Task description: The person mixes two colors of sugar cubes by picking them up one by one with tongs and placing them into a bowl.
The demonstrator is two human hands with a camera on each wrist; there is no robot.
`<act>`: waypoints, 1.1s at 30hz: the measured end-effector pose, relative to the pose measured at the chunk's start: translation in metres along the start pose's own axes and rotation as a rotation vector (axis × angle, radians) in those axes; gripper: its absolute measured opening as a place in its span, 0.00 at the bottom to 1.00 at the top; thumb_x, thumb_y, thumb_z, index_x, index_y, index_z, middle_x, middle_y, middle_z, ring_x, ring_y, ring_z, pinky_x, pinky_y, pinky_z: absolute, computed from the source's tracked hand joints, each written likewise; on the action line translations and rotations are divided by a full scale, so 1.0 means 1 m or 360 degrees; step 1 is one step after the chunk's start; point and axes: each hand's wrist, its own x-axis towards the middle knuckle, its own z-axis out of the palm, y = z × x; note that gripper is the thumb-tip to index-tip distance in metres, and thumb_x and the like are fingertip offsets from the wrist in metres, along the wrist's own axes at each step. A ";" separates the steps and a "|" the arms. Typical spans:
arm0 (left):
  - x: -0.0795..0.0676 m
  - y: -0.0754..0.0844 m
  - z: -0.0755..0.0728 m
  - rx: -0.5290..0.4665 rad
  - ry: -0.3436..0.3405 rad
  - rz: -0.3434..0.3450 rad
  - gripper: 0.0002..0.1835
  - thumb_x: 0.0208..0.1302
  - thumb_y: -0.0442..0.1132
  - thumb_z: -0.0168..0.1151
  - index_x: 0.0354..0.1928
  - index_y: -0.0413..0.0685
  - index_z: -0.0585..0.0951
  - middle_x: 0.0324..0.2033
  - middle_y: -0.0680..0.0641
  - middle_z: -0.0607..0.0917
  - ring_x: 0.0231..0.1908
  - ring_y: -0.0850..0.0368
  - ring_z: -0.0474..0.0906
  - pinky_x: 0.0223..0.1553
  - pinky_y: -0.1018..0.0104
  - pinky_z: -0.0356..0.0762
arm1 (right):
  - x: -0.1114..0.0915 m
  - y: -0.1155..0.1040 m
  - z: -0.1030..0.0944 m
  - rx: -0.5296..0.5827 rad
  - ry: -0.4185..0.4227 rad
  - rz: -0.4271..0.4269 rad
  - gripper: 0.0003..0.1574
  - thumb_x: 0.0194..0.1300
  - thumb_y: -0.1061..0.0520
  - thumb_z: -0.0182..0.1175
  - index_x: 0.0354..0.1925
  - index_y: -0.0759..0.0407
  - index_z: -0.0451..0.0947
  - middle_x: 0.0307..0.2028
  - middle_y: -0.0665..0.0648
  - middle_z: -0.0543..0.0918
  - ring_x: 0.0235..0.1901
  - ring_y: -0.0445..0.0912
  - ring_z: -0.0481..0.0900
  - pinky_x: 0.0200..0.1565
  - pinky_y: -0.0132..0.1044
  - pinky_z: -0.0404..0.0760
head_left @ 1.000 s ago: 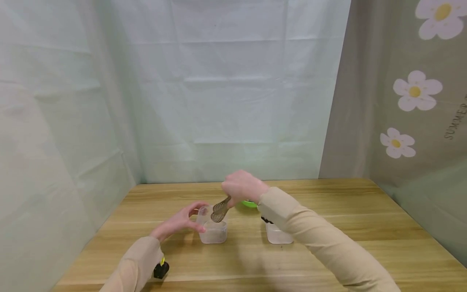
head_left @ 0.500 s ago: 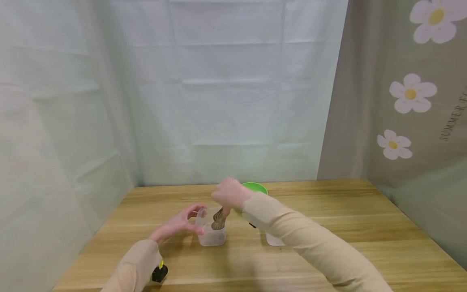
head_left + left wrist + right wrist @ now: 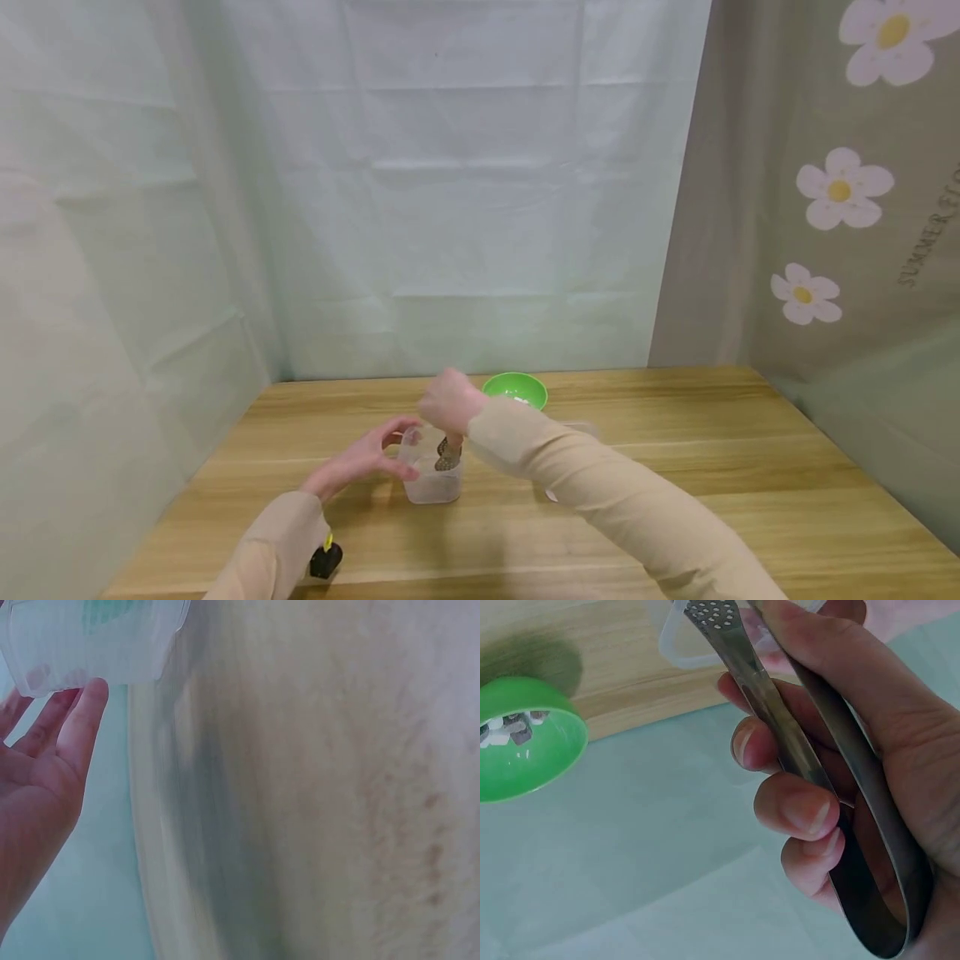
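My left hand (image 3: pixel 360 461) holds a clear plastic container (image 3: pixel 432 487) at its left side, thumb at the front and fingers behind. In the left wrist view, fingertips press against the wall of the container (image 3: pixel 90 652). My right hand (image 3: pixel 450 403) grips metal tongs (image 3: pixel 759 694) with fingers wrapped round both arms. The perforated heads of the tongs (image 3: pixel 448 458) reach down inside the container's rim. Whatever lies between the heads is hidden. Behind the right forearm stands a green bowl (image 3: pixel 517 382) with small white and grey pieces in it (image 3: pixel 514 729).
A second clear container (image 3: pixel 585 428) stands to the right, mostly covered by the right sleeve. A small black object (image 3: pixel 326 561) with a yellow part lies beside the left sleeve. The wooden table (image 3: pixel 675 467) ends at a pale curtain (image 3: pixel 465 208).
My right hand has moved left and down, bringing the tongs from above the container into it. More of the green bowl shows now. My left hand has kept its hold.
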 end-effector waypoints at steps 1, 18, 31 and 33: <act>-0.001 0.000 0.000 -0.0002 0.0007 -0.0012 0.42 0.45 0.43 0.71 0.63 0.46 0.62 0.56 0.42 0.67 0.56 0.44 0.60 0.51 0.45 0.59 | 0.001 -0.001 0.000 -0.0014 -0.0008 -0.0001 0.17 0.42 0.40 0.68 0.28 0.44 0.75 0.23 0.41 0.73 0.23 0.36 0.68 0.24 0.28 0.72; -0.001 0.000 0.001 0.0006 0.0025 -0.0015 0.40 0.46 0.41 0.70 0.62 0.46 0.63 0.57 0.41 0.66 0.57 0.43 0.59 0.51 0.44 0.59 | 0.006 -0.015 0.005 -0.0163 -0.0023 -0.0020 0.18 0.50 0.39 0.63 0.41 0.36 0.73 0.28 0.40 0.73 0.21 0.35 0.65 0.19 0.27 0.68; -0.001 0.001 0.000 -0.0018 -0.0011 0.0045 0.39 0.48 0.38 0.69 0.63 0.43 0.62 0.56 0.40 0.67 0.56 0.43 0.59 0.51 0.47 0.61 | -0.006 0.014 0.027 0.0326 0.0270 -0.0061 0.23 0.44 0.36 0.67 0.17 0.49 0.71 0.16 0.43 0.70 0.18 0.37 0.63 0.23 0.29 0.71; -0.001 0.001 0.001 -0.0011 -0.0007 0.0054 0.39 0.48 0.38 0.69 0.62 0.43 0.62 0.55 0.40 0.68 0.56 0.43 0.60 0.50 0.47 0.61 | -0.009 0.018 0.031 0.0429 0.0305 -0.0057 0.22 0.45 0.38 0.68 0.16 0.49 0.72 0.15 0.43 0.70 0.17 0.37 0.63 0.21 0.29 0.69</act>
